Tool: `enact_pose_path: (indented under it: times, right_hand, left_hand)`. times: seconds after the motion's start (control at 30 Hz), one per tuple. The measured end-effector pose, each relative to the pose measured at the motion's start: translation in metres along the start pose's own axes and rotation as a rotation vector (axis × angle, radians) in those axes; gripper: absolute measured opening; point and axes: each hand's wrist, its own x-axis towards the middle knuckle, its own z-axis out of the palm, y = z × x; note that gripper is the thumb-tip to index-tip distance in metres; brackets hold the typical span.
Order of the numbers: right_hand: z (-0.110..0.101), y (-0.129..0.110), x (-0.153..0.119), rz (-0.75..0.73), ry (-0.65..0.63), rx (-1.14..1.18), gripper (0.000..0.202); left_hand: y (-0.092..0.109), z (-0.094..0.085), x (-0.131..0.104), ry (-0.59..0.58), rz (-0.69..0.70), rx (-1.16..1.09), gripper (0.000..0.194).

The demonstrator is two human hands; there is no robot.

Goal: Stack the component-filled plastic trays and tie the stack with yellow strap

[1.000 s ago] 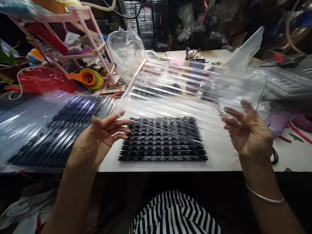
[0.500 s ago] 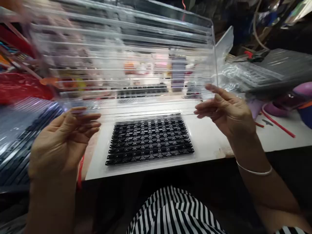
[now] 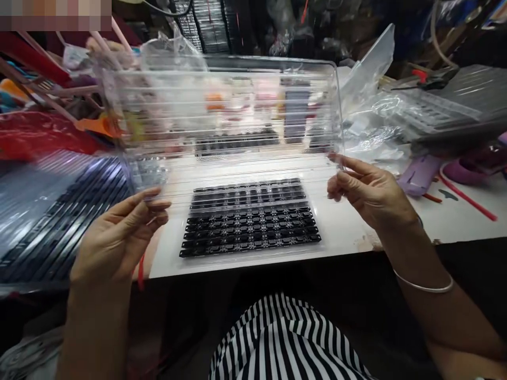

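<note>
A clear ribbed plastic tray (image 3: 237, 113) is held up and tilted in front of me, blurred by motion. The fingers of my left hand (image 3: 119, 232) pinch its lower left corner. At the lower right corner my right hand (image 3: 372, 195) grips it between thumb and fingers. Behind and below the tray, several black circuit board strips (image 3: 251, 227) lie in parallel rows in another clear tray (image 3: 317, 250) on the white table. The raised tray's lower edge overlaps the far rows, which show through it.
Stacked clear trays with dark strips (image 3: 87, 221) stand at the left, beside a red plastic bag (image 3: 47, 132). Crumpled clear plastic (image 3: 376, 126) and a grey stack (image 3: 467, 105) lie at the right. A purple object (image 3: 418, 174) and a red strip (image 3: 469, 198) rest on the white table (image 3: 344, 237).
The clear tray has come down and tilted, its top edge now lower in view. Both hands still hold it at the corners. The view has shifted a little.
</note>
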Motion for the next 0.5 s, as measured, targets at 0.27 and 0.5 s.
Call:
enact_pose_path:
  times: [0.27, 0.5]
  right_hand:
    - [-0.002, 0.021, -0.021, 0.115, -0.028, -0.076, 0.047]
    - [-0.007, 0.049, -0.064, 0.43, -0.062, -0.301, 0.077]
  left_hand:
    - [-0.026, -0.015, -0.005, 0.082, 0.083, 0.249, 0.039]
    - [-0.057, -0.038, -0.039, 0.0, 0.059, 0.872, 0.052]
